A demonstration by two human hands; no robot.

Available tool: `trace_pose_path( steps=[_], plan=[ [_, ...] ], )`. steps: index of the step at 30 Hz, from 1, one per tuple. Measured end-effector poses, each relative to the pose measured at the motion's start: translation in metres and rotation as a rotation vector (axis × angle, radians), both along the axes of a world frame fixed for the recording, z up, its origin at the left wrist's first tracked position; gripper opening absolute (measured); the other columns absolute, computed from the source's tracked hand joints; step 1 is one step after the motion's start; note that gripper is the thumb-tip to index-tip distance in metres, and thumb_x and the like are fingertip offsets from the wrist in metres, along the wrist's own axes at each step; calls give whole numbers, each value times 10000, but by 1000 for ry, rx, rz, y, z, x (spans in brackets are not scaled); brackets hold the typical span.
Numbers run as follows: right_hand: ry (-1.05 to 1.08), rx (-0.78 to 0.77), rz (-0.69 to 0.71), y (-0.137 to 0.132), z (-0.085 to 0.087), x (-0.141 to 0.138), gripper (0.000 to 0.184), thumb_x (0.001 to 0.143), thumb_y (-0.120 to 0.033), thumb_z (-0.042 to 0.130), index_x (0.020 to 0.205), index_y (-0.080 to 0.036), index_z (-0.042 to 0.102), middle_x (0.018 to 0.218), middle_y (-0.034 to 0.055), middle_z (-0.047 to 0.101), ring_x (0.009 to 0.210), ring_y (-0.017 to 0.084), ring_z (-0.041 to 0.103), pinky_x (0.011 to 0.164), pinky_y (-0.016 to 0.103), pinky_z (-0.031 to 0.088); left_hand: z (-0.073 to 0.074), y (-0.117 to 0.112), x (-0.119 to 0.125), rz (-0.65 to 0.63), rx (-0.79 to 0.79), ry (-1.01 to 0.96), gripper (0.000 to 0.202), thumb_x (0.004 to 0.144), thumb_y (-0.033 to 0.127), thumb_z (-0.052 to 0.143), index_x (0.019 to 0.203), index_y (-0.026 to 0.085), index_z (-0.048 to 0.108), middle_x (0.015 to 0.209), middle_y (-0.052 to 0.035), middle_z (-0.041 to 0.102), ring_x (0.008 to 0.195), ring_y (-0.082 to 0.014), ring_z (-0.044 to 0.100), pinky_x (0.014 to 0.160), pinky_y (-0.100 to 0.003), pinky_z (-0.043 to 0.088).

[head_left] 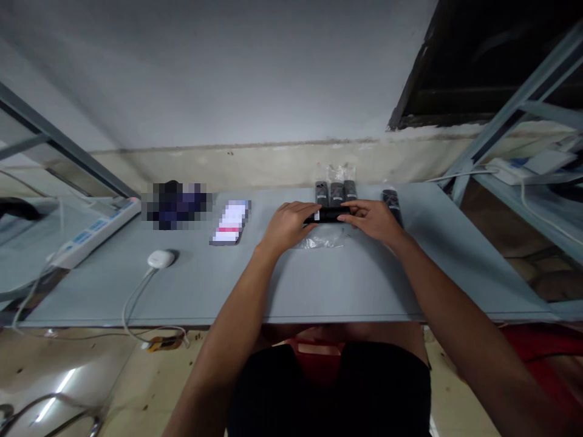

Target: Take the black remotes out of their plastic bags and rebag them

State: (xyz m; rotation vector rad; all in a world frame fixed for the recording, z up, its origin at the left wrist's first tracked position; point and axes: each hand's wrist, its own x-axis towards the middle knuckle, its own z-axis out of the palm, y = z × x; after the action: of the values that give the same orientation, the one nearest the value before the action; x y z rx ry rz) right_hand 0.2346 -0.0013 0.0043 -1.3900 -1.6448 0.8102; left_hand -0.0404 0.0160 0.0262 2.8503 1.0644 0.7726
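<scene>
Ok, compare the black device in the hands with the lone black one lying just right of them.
The held device sits crosswise, gripped at its ends by the left hand and right hand; the lone device lies lengthwise, pointing away, in no grip. The held device seems raised above a clear bag; the lone device rests on the table. Both are slim, black and oblong.

Left grip (286,226), right grip (373,220) — both pinched
</scene>
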Motion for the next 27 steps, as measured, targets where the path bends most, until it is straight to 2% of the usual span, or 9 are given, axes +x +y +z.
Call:
trace_pose_path(
  steps=[3,5,8,10,12,18,22,24,27],
  plan=[
    [91,-6,-3,3,-2,6,565,707,-589,875,1124,-217,799,790,41,733,666,213,697,697,389,593,0,2,-3,73,-9,-12,379,953,255,684,1331,249,652,1327,-66,730,1178,-282,691,997,-455,519],
    [179,0,2,5,-1,10,482,715,-580,872,1024,-214,815,853,70,761,746,235,726,784,430,621,0,5,-7,132,-9,-23,360,931,219,692,1289,250,667,1262,-72,753,1134,-285,704,1007,-468,514],
    [211,91,22,6,2,16,348,732,-549,864,863,-229,824,1136,102,763,947,258,740,952,465,609,0,8,-14,191,-1,-34,350,904,179,702,1249,233,675,1180,-88,768,1086,-293,704,1014,-486,511],
    [166,144,37,7,2,18,297,746,-526,858,841,-245,832,1294,92,714,1050,265,725,1023,472,587,-1,9,-16,211,-1,-35,352,900,173,704,1247,223,670,1161,-99,765,1074,-296,695,997,-483,518],
    [119,151,53,9,0,19,270,768,-508,846,861,-255,840,1349,85,687,1086,267,718,1057,485,573,-2,10,-17,213,-7,-30,359,907,175,698,1261,222,661,1168,-102,759,1076,-297,685,981,-476,524],
    [145,109,70,13,-11,18,315,718,-498,891,900,-250,824,1315,81,701,1103,272,721,1102,492,554,-5,10,-15,154,-24,-57,400,899,147,678,1290,222,637,1274,-96,708,1134,-279,664,1005,-465,528],
    [194,13,61,12,-12,19,529,720,-454,902,1197,-268,766,1106,82,770,1006,269,752,1021,493,595,-5,11,-15,146,-33,-73,412,894,142,671,1296,222,633,1267,-98,698,1148,-276,659,1013,-474,531],
    [169,6,50,12,-12,19,598,735,-430,896,1282,-251,735,1037,87,776,979,267,756,1011,494,597,-5,11,-15,143,-39,-74,409,895,144,668,1295,222,635,1265,-98,697,1147,-274,659,1012,-474,534],
    [143,73,62,13,-14,20,571,736,-431,892,1260,-247,760,1214,98,733,967,240,748,1024,472,600,-5,11,-14,135,-41,-71,396,899,147,663,1288,219,641,1261,-98,699,1137,-274,662,1017,-475,535]
  ],
)
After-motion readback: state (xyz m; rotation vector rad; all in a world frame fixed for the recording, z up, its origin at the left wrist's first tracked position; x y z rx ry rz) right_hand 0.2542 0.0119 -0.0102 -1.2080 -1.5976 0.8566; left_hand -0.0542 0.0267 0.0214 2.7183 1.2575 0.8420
